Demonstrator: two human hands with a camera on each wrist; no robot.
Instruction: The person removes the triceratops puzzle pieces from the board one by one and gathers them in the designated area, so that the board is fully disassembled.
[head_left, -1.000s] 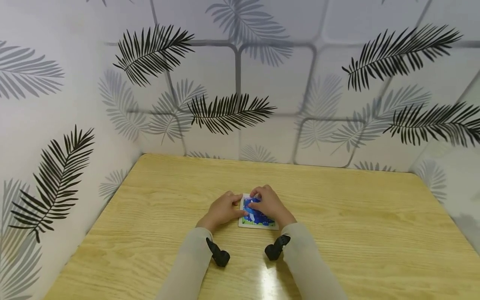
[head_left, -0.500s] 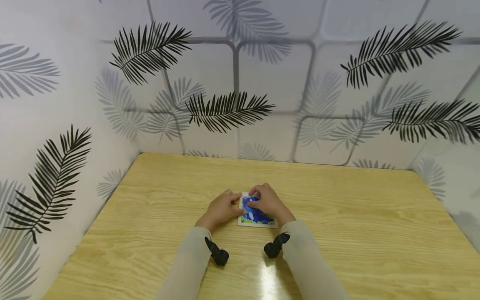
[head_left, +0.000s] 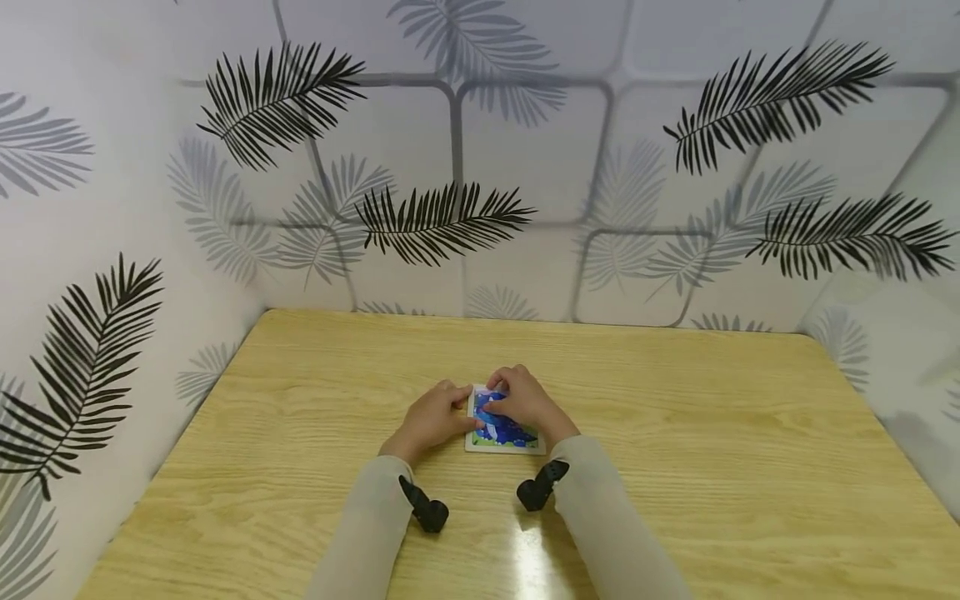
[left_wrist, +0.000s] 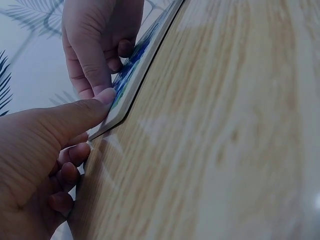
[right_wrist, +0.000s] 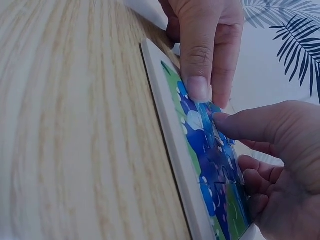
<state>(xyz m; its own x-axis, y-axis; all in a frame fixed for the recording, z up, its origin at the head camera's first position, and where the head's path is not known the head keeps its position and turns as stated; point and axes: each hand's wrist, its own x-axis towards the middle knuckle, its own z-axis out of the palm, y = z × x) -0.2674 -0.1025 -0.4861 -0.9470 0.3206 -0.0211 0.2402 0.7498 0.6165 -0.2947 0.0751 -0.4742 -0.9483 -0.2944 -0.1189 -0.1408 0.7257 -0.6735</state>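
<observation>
A small jigsaw puzzle (head_left: 504,434) with a blue dinosaur picture lies on the table inside a white frame (right_wrist: 172,132). At its left side my left hand (head_left: 433,418) grips the frame, thumb on the picture and the other fingers curled by the edge. From the far right, my right hand (head_left: 527,403) reaches over the puzzle and covers part of it. In the right wrist view the right thumb (right_wrist: 240,122) touches the pieces near the left thumb (right_wrist: 197,87), with the other right fingers curled at the frame's far side. Seams between the pieces show there.
The wood-grain table (head_left: 712,433) stretches out on both sides and behind the puzzle. A wall (head_left: 525,167) with leaf patterns stands along its back and left. Each wrist carries a black camera (head_left: 430,515) over a light sleeve (head_left: 360,525).
The head view has shifted slightly, so everything sits a little further left. Both hands keep the same hold on the puzzle.
</observation>
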